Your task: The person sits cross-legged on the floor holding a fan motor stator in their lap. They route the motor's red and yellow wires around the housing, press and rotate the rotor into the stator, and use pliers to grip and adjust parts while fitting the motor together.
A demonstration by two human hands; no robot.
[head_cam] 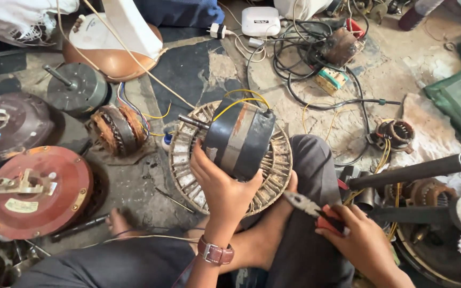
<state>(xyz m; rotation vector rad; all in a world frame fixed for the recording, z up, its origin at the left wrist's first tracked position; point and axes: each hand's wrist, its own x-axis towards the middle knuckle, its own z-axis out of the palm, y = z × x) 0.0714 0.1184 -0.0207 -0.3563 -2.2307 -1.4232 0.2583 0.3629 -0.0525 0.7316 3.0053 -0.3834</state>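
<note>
My left hand (221,188) grips the lower edge of a black cylindrical motor (239,140) with a steel shaft and yellow wires, holding it tilted above a round slotted stator core (278,165) on the floor. A brown watch sits on that wrist. My right hand (359,239) holds red-handled pliers (313,208), jaws pointing left toward the motor but apart from it. My legs in dark trousers are crossed below.
A red round motor cover (38,191), a dark cover (9,124), a grey motor (78,89) and a copper-wound stator (117,128) lie left. Tangled black cables (316,58) and a white box (260,21) sit behind. Metal pipes (417,170) and parts crowd the right.
</note>
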